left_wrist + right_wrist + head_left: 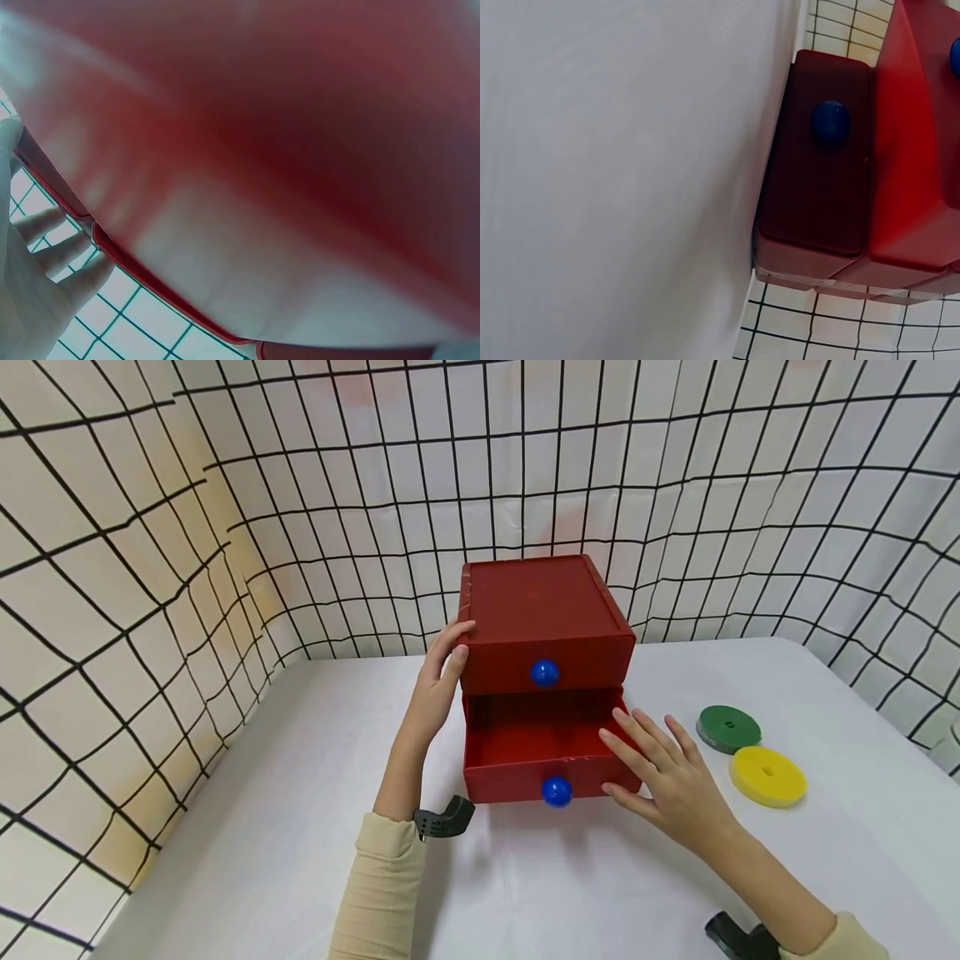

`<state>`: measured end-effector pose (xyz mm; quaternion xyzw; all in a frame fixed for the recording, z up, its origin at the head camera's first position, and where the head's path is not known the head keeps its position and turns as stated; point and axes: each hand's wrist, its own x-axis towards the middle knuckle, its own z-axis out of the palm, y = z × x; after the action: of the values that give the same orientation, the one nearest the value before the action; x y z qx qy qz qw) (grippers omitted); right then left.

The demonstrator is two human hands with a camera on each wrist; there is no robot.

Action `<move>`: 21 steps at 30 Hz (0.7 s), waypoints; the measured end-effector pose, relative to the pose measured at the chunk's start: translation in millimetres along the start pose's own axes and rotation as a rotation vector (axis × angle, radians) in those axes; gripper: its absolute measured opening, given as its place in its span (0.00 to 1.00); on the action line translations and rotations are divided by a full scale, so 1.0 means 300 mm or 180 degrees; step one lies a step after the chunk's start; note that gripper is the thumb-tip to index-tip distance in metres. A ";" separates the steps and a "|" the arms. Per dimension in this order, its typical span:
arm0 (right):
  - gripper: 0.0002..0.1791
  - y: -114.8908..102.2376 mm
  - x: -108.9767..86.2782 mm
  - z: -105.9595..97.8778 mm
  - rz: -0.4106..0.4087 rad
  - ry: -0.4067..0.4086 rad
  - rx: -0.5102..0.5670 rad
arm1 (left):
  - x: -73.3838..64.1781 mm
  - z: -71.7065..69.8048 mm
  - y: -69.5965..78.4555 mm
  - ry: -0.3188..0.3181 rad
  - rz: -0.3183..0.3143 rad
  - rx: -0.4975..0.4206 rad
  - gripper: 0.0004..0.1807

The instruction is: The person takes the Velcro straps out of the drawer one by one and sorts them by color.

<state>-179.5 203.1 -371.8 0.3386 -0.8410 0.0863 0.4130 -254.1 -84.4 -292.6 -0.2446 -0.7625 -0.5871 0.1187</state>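
Observation:
A red two-drawer box (543,602) stands on the white table, a round blue knob on each drawer. Its lower drawer (513,783) is pulled partly out, with a bare red floor showing. My left hand (431,689) rests against the box's left side, fingers extended along it. In the left wrist view that hand (37,289) lies beside a blurred red surface. My right hand (671,781) is spread beside the lower drawer's right front corner; whether it touches is hard to tell. The right wrist view shows the lower drawer's blue knob (830,121), but no hand.
To the right of the right hand lie a green disc (727,728) and a yellow disc (767,777), each with a small centre hole, edges close together. White walls with a black grid (555,489) surround the white table (315,760) at the back and sides.

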 end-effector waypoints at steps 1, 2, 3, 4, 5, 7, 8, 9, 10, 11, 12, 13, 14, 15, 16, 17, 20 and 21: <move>0.32 -0.001 0.000 0.000 0.0013 -0.0008 0.0003 | 0.000 0.000 0.000 0.0003 0.0003 0.0001 0.20; 0.32 -0.002 0.000 0.002 0.0029 -0.0007 0.0003 | -0.001 0.001 0.001 0.0006 0.0006 0.0001 0.20; 0.32 -0.002 0.002 0.003 0.0051 -0.0012 -0.0001 | -0.001 0.001 0.001 0.0013 0.0008 0.0001 0.20; 0.32 -0.002 0.003 0.005 0.0071 -0.0012 -0.0007 | -0.001 0.002 0.001 0.0019 0.0011 0.0000 0.20; 0.32 -0.001 0.005 0.008 0.0099 -0.0021 -0.0016 | -0.001 0.003 0.001 0.0019 0.0011 0.0000 0.20; 0.33 0.002 0.010 0.017 0.0144 -0.0018 -0.0034 | -0.001 0.004 0.000 0.0021 0.0014 0.0003 0.20; 0.33 0.003 0.014 0.023 0.0163 -0.0016 -0.0044 | -0.001 0.004 -0.002 0.0023 0.0012 0.0003 0.20; 0.33 0.006 0.018 0.028 0.0189 -0.0023 -0.0054 | 0.000 0.005 -0.003 0.0025 0.0011 0.0004 0.20; 0.33 0.008 0.021 0.034 0.0208 -0.0029 -0.0070 | 0.000 0.005 -0.004 0.0024 0.0012 0.0002 0.20; 0.34 0.010 0.024 0.040 0.0232 -0.0038 -0.0081 | 0.001 0.005 -0.005 0.0027 0.0011 0.0003 0.20; 0.34 0.013 0.028 0.046 0.0247 -0.0036 -0.0093 | 0.001 0.005 -0.006 0.0032 0.0012 0.0006 0.20; 0.34 0.017 0.031 0.052 0.0266 -0.0050 -0.0121 | 0.002 0.005 -0.007 0.0036 0.0013 0.0005 0.20; 0.34 0.020 0.035 0.057 0.0280 -0.0054 -0.0139 | 0.003 0.005 -0.008 0.0041 0.0012 0.0004 0.20; 0.34 0.024 0.039 0.063 0.0297 -0.0058 -0.0157 | 0.003 0.004 -0.008 0.0039 0.0013 0.0002 0.20; 0.34 0.028 0.042 0.069 0.0301 -0.0053 -0.0176 | 0.004 0.004 -0.009 0.0038 0.0013 0.0002 0.20; 0.35 0.032 0.045 0.074 0.0311 -0.0054 -0.0189 | 0.004 0.003 -0.009 0.0034 0.0011 0.0004 0.20; 0.35 0.044 0.055 0.090 0.0324 -0.0057 -0.0220 | 0.004 -0.001 -0.008 0.0030 -0.0002 0.0013 0.20; 0.35 0.048 0.059 0.096 0.0328 -0.0061 -0.0234 | 0.003 -0.002 -0.008 0.0031 -0.0006 0.0018 0.20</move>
<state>-214.5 192.9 -375.2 0.2803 -0.8638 0.0733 0.4121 -256.3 -85.3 -294.0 -0.2407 -0.7638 -0.5863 0.1226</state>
